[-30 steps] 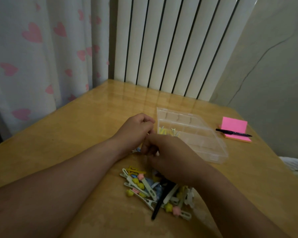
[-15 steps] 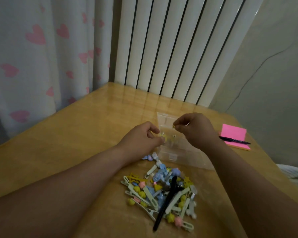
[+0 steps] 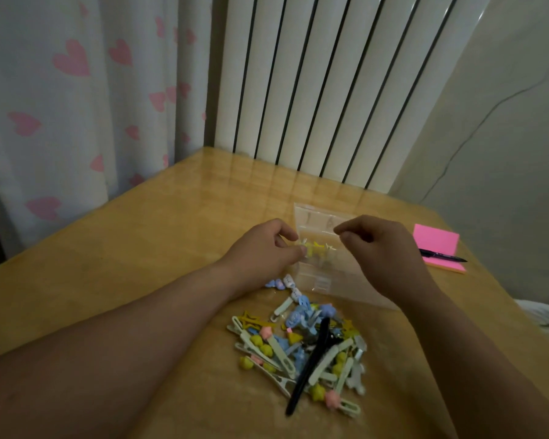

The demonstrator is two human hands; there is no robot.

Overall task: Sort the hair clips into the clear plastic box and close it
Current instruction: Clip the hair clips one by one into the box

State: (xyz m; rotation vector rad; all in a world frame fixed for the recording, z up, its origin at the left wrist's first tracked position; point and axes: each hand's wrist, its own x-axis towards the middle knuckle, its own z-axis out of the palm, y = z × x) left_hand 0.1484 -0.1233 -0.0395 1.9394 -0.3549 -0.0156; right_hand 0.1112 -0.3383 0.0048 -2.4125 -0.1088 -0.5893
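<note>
The left hand pinches a yellow clip over the clear plastic box; the right hand is curled, its contents unclear. The clip should be released low inside one compartment.

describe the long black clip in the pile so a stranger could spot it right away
On the glossy wooden table, below the clear plastic box, lies a heap of small pastel hair clips. The long black hair clip lies diagonally across its right half. It is the only dark piece and the longest there.
</note>
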